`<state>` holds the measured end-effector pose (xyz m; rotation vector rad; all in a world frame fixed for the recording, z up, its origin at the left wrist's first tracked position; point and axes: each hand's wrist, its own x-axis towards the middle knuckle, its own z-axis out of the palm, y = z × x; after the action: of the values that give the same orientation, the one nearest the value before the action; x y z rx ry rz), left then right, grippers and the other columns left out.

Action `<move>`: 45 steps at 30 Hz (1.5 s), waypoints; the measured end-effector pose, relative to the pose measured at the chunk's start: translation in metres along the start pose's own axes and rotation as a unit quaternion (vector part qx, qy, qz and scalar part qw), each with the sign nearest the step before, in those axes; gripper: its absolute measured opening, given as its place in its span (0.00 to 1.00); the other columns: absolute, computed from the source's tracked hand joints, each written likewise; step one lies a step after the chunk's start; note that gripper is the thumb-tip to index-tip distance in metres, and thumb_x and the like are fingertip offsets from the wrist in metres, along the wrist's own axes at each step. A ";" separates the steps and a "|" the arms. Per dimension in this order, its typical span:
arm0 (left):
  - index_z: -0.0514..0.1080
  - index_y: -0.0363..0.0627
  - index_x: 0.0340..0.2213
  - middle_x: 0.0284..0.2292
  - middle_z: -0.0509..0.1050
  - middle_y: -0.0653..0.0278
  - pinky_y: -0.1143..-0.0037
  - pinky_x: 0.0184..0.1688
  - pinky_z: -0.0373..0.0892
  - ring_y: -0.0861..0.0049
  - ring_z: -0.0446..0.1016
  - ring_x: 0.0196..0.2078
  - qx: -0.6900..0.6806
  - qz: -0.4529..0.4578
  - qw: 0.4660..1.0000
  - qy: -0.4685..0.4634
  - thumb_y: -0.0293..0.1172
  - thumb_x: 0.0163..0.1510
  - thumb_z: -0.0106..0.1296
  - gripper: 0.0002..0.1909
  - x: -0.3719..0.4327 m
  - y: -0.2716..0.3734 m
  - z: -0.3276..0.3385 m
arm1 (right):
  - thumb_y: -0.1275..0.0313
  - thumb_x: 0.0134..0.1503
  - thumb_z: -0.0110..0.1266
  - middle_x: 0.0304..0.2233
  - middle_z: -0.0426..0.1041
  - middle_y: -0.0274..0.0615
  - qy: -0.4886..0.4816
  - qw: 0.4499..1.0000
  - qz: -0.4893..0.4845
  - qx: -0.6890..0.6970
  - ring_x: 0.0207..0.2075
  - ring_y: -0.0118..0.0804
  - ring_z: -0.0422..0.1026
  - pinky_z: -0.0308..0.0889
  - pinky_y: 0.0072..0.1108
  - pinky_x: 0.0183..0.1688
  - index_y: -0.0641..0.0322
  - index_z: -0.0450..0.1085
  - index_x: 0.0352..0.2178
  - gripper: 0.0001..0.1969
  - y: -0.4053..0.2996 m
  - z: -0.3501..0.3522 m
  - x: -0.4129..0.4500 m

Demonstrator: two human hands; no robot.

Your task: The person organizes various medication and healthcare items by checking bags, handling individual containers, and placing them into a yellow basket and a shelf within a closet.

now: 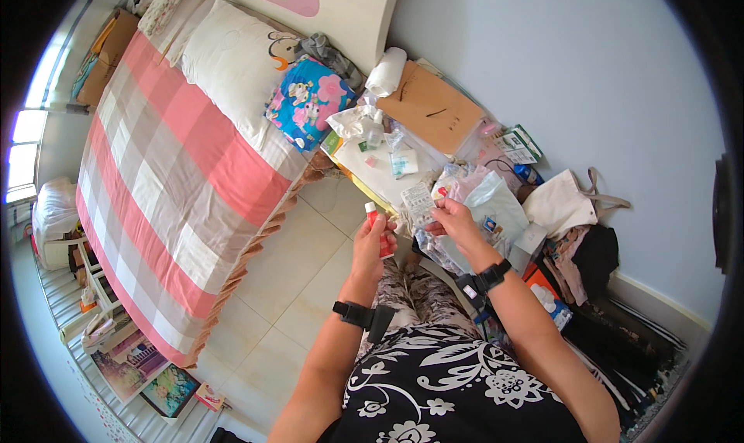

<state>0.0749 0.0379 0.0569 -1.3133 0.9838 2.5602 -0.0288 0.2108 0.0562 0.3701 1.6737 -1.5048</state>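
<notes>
My left hand (pixel 370 244) grips a red tube (pixel 385 245) with a white cap, held upright with the cap at the top. To its right, my right hand (pixel 454 222) pinches a pale blister pack (pixel 418 203) that bears small print. Both hands are apart, above the near end of a cluttered bedside table (pixel 372 181). Behind the blister pack lies a heap of plastic bags (pixel 494 196). Beyond my hands on the tabletop are a blue-and-white packet (pixel 404 163), a clear bottle (pixel 375 130) and a small pink piece (pixel 370 161).
A bed with a checked pink-and-grey sheet (pixel 192 170) stands on the left, bearing a white pillow (pixel 226 71) and a blue patterned cushion (pixel 311 103). Cardboard (pixel 430 109) and a white roll (pixel 386 72) lie toward the wall. A canvas bag (pixel 558 204) sits at the right. Tiled floor (pixel 290 268) separates bed and table.
</notes>
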 end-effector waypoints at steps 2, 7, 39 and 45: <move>0.66 0.38 0.40 0.27 0.71 0.67 0.82 0.23 0.67 0.84 0.68 0.22 0.004 0.002 1.000 -0.001 0.37 0.58 0.46 0.14 -0.001 0.007 -0.007 | 0.72 0.56 0.49 0.30 0.72 0.41 0.012 1.000 0.001 -0.023 0.26 0.31 0.76 0.70 0.18 0.25 0.71 0.63 0.42 0.14 0.011 0.006 0.036; 0.66 0.39 0.41 0.28 0.71 0.65 0.79 0.26 0.67 0.83 0.68 0.24 -0.006 0.001 1.000 -0.011 0.36 0.58 0.46 0.14 0.002 0.016 -0.019 | 0.73 0.55 0.49 0.36 0.72 0.44 0.006 0.997 -0.039 0.063 0.28 0.32 0.76 0.69 0.16 0.26 0.71 0.62 0.45 0.17 -0.022 0.026 0.075; 0.66 0.38 0.45 0.32 0.72 0.63 0.80 0.32 0.69 0.80 0.71 0.29 0.198 -0.203 0.939 -0.196 0.32 0.58 0.46 0.15 -0.001 -0.072 0.069 | 0.70 0.48 0.58 0.31 0.70 0.42 0.272 0.848 -0.143 -0.431 0.33 0.46 0.71 0.66 0.34 0.36 0.59 0.69 0.34 0.11 0.061 -0.128 -0.034; 0.67 0.39 0.43 0.31 0.72 0.63 0.80 0.32 0.70 0.81 0.71 0.28 0.173 -0.187 0.949 -0.188 0.32 0.57 0.47 0.14 -0.004 -0.072 0.072 | 0.73 0.48 0.56 0.31 0.72 0.41 0.280 0.895 -0.205 -0.279 0.28 0.42 0.72 0.68 0.27 0.31 0.59 0.72 0.31 0.07 0.062 -0.144 -0.052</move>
<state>0.0540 0.1377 0.0542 -0.7882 0.9408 2.1175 -0.0088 0.3743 0.0427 0.1386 2.6864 -1.1628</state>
